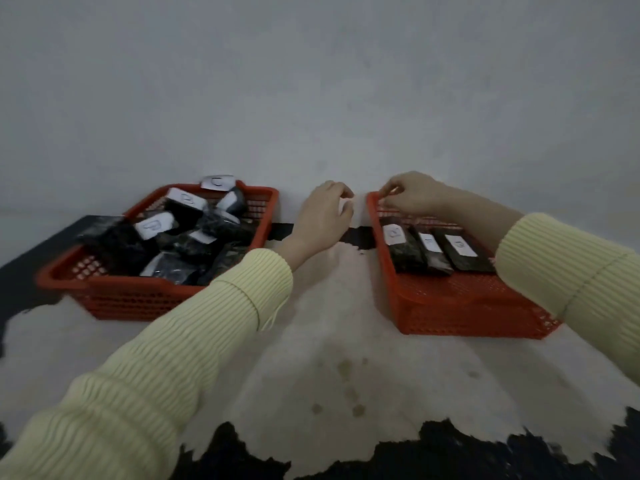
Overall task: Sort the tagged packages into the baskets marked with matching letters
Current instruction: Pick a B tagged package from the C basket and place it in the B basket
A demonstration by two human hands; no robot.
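Pale tabletop (pixel 329 341) lies bare between two red baskets. At ten o'clock, the left basket (pixel 104 292) is heaped with tagged packages (pixel 194 233); at two o'clock, the right basket (pixel 460 306) holds three packages (pixel 433 251), its near half open. Left hand (pixel 322 216) curls around a white paper slip (pixel 346 206); right hand (pixel 412 197) pinches the right basket's far rim.

Sleeves: pale yellow ribbed knit, long, on both arms
Cuffs: finer ribbing, ending at the wrists
Left hand (pixel 323 216): bare
Right hand (pixel 414 195): bare
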